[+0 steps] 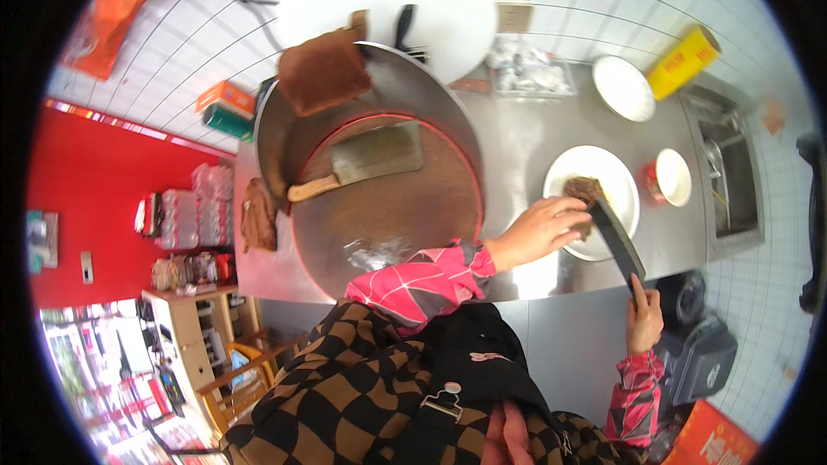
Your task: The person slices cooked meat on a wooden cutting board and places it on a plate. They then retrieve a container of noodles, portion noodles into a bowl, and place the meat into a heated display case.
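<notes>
On a white plate lies a brown lump of food that looks like cooked meat. My left hand reaches over the plate's left side, fingertips at the lump and beside the blade; whether the fingers grip it is hidden. My right hand holds the handle of a broad dark-bladed knife, whose blade slants over the plate with its far end against the food. Left of the plate, a wood-handled cleaver rests on a round wooden chopping block inside a tall curved metal guard.
A red-and-white paper bowl stands right of the plate, before a sink. Behind are another white dish, a yellow cylinder and a clear container. Brown cloths hang on the guard and lie left of it.
</notes>
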The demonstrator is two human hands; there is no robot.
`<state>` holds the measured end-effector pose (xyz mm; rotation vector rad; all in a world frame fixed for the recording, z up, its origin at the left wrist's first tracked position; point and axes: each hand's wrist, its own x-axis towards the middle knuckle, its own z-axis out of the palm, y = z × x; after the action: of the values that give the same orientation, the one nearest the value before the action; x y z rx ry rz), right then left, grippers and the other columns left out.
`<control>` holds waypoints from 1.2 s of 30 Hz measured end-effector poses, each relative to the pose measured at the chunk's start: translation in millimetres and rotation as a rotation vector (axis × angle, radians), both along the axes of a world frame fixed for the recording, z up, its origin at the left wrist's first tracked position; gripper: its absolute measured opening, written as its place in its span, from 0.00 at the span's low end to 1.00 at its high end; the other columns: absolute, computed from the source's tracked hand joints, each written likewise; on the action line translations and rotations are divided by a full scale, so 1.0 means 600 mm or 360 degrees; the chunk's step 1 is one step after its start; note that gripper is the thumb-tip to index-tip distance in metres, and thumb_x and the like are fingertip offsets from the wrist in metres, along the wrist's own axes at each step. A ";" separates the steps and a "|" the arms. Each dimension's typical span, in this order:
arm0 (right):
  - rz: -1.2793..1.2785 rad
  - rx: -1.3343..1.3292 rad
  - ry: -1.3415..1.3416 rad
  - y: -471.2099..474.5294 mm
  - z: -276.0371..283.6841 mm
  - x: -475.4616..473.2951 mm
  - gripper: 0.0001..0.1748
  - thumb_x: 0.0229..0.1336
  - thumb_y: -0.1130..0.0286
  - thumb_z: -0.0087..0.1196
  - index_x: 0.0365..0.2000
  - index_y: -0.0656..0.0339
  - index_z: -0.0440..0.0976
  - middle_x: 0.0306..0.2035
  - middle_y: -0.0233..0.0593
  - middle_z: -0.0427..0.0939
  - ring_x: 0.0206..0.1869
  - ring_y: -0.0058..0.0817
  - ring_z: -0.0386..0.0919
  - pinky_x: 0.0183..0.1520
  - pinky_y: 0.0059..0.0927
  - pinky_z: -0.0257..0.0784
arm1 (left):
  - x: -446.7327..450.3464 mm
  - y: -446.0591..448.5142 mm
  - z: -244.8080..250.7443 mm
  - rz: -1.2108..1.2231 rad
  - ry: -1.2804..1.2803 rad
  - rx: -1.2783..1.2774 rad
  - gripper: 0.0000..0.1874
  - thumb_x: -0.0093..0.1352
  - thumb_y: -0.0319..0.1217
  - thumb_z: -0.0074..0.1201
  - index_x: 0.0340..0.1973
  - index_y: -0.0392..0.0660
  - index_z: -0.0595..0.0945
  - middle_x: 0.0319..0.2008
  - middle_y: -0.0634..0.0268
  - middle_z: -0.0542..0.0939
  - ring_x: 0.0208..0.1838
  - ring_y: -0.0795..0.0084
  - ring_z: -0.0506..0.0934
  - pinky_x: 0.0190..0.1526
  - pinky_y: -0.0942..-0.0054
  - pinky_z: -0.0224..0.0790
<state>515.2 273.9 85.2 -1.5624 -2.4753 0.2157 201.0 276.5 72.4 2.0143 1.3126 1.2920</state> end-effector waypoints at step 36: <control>-0.0997 -0.0634 0.2235 -0.279 0.027 -0.352 0.21 0.58 0.79 0.48 0.53 0.62 0.64 0.26 0.30 0.69 0.25 0.18 0.67 0.29 0.19 0.66 | -0.663 -0.074 0.149 0.1161 0.0556 0.0682 0.19 0.64 0.38 0.55 0.48 0.43 0.76 0.38 0.59 0.80 0.39 0.62 0.78 0.43 0.69 0.69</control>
<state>303.9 106.2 101.3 -1.3852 -0.8626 1.2097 -197.1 232.2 162.1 2.1950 2.2409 1.6869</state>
